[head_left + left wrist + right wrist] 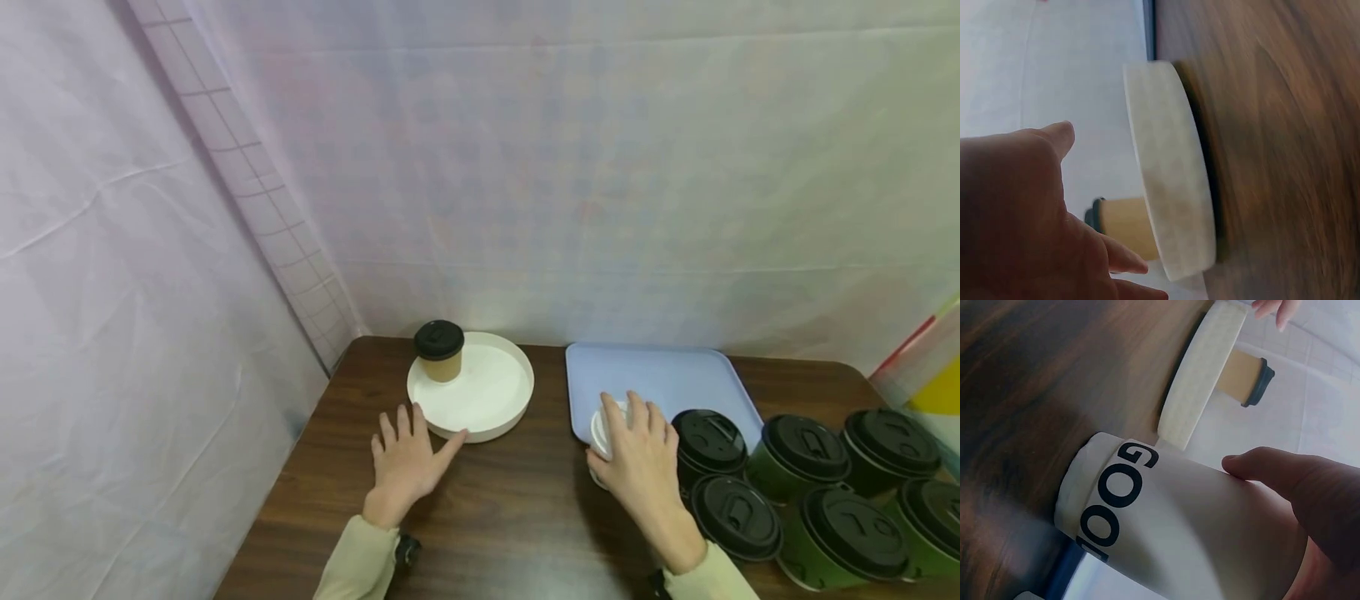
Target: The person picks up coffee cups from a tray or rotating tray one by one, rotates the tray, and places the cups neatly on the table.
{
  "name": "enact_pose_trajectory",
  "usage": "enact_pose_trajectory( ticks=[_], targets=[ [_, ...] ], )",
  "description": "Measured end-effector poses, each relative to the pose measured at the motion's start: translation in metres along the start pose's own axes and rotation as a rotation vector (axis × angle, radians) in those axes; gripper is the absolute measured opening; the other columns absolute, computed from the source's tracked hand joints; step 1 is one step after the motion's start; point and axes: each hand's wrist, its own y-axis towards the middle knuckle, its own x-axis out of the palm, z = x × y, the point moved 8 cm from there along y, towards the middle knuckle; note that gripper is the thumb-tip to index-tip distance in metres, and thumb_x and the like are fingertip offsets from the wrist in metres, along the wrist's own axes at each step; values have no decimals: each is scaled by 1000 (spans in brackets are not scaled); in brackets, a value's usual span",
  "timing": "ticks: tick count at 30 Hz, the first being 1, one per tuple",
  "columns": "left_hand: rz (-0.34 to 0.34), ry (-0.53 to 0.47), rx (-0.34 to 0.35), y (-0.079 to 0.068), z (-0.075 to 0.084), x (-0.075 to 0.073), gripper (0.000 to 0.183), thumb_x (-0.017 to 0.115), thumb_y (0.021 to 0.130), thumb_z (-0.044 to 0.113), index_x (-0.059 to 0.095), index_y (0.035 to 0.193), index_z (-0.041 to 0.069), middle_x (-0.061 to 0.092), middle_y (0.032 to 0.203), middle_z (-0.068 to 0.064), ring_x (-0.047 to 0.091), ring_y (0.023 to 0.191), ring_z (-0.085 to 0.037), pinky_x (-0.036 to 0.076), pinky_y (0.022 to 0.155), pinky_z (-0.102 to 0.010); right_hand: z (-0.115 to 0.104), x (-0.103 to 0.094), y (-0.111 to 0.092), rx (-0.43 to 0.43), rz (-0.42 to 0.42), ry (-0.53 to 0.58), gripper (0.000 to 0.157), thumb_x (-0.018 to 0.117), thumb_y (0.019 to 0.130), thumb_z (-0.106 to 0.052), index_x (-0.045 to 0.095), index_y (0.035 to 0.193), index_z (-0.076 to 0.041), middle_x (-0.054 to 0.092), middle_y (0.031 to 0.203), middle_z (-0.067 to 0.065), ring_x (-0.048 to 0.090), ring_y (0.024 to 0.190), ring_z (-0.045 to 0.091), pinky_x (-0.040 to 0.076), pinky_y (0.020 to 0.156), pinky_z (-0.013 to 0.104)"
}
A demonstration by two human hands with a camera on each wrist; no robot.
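My right hand grips a white paper cup with dark "GOO" lettering on its side. In the head view the hand covers most of that cup, leaving part of its white top in sight. The thumb lies along the cup's wall in the right wrist view. My left hand has its fingers spread and holds nothing, in front of a round white tray. A small tan cup with a black lid stands upright on that tray, toward its left back rim.
Behind my right hand lies a light blue rectangular tray. Several green cups with black lids crowd the table's right side. White curtains hang behind and left of the wooden table. A red-edged, yellow object shows at far right.
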Motion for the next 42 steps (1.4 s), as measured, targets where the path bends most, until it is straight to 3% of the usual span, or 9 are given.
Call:
enact_pose_trajectory(
  ticks=[5, 11, 19, 27, 32, 42],
  targets=[
    [-17, -6, -14, 8, -10, 2, 108, 43, 96, 78, 14, 165, 1, 11, 171, -32, 4, 158, -57, 12, 123, -75, 0, 1, 0, -8, -15, -13, 81, 95, 61, -25, 63, 133, -9, 60, 132, 31, 59, 114, 54, 49, 88, 69],
    [-20, -9, -5, 13, -14, 3, 105, 44, 96, 76, 16, 165, 1, 12, 170, -32, 4, 158, -57, 12, 123, -75, -7, -5, 7, -13, -44, -17, 90, 99, 60, -37, 61, 137, -8, 57, 137, 33, 53, 124, 59, 45, 96, 74],
    [-11, -1, 5, 14, -16, 2, 104, 44, 97, 75, 18, 165, 1, 14, 170, -32, 5, 158, -57, 13, 124, -75, -49, -3, 32, -78, -83, 56, 90, 93, 69, -42, 56, 144, -9, 51, 146, 31, 46, 134, 58, 42, 103, 75],
    [-11, 10, 12, 9, -15, 7, 101, 43, 97, 75, 22, 164, 2, 17, 169, -33, 7, 158, -57, 14, 124, -74, -91, 26, 60, -183, -120, 113, 86, 89, 74, -44, 55, 144, -7, 53, 145, 30, 50, 133, 57, 49, 98, 70],
    [-13, 16, 17, 4, -10, 9, 101, 42, 97, 76, 25, 163, 1, 19, 169, -33, 8, 158, -57, 15, 124, -74, -108, 49, 76, -236, -206, 121, 84, 86, 79, -48, 54, 146, -8, 54, 146, 28, 52, 132, 51, 53, 97, 65],
    [-4, 17, 23, -1, -4, 9, 103, 44, 96, 77, 27, 162, 0, 22, 168, -32, 10, 158, -57, 16, 124, -74, -135, 92, 90, -209, -398, 189, 80, 79, 87, -48, 50, 150, -8, 48, 152, 30, 49, 137, 55, 51, 102, 67]
  ],
)
